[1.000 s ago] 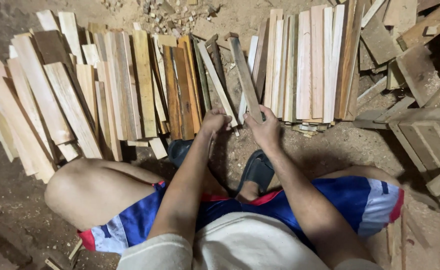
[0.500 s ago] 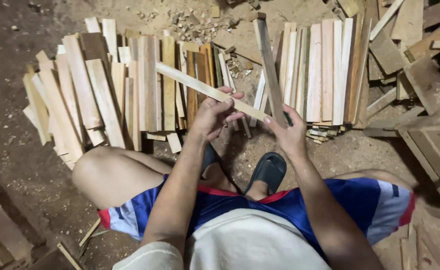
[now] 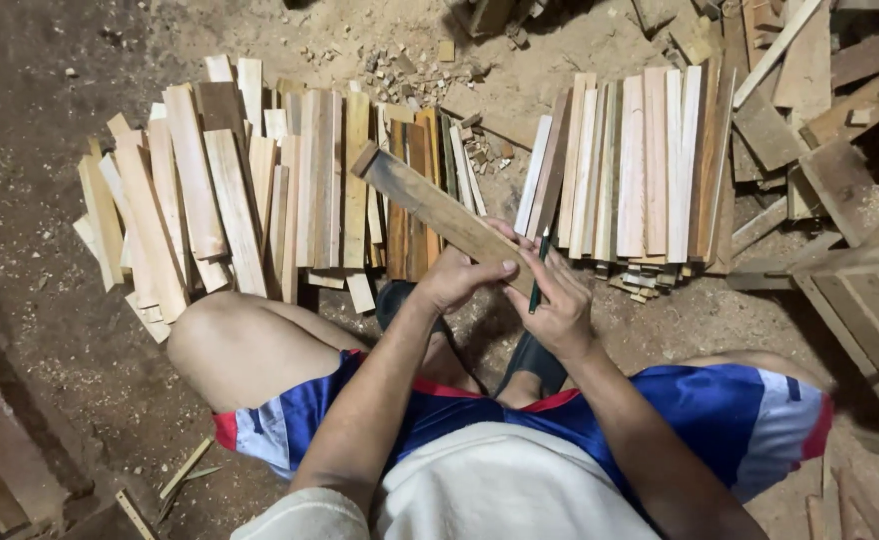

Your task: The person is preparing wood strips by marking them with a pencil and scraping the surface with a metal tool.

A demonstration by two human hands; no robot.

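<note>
The long flat brown wooden slat sits just above the person's lap, its long axis running from four o'clock at the hands up to ten o'clock, where its free end tilts over the left pile of pale wooden slats. The left hand is clenched around its near end. The right hand steadies the same end while pinching a thin dark green pencil. Gripped only at one end, the slat could swing or slip down. A second pile of pale wooden slats lies at one o'clock on the sawdust-strewn dirt floor.
</note>
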